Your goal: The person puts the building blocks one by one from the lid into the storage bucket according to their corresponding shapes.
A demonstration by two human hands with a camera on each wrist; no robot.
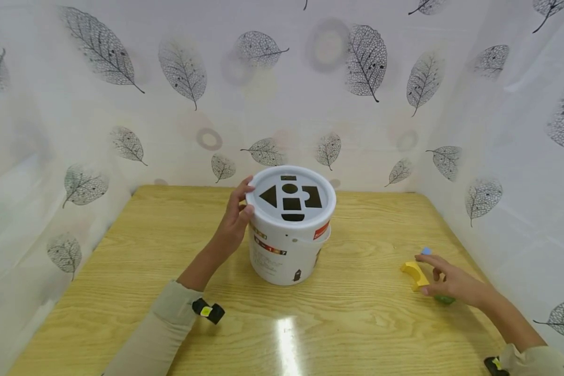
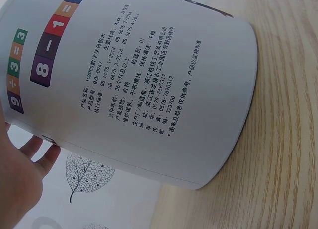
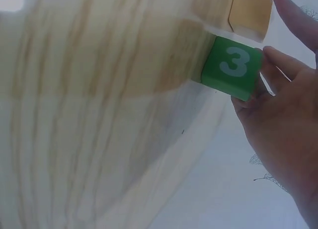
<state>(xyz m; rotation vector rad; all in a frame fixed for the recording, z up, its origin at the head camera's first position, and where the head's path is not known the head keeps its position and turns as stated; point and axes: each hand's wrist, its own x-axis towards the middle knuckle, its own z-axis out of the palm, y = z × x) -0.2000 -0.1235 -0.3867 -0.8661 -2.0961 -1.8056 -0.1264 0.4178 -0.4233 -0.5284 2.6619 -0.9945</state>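
Note:
A white bucket [image 1: 272, 261] stands upright on the table, covered by a white lid [image 1: 258, 209] with several shaped holes. My left hand [image 1: 232, 222] holds the lid's rim at the left, thumb and fingers spread along it. Printed text and sums cover the bucket's side in the left wrist view. Over at the right, my right hand [image 1: 456, 282] has its thumb and forefinger apart around a yellow arch-shaped block [image 1: 415, 274]. A green block [image 3: 231, 67] marked 3 lies under that hand. Just beyond the fingertips is a blue block [image 1: 426, 251], partly hidden.
The wooden table [image 1: 169, 230] meets a white leaf-patterned curtain [image 1: 282, 104] at the back and on both sides. My right hand and the blocks are close to the table's right edge.

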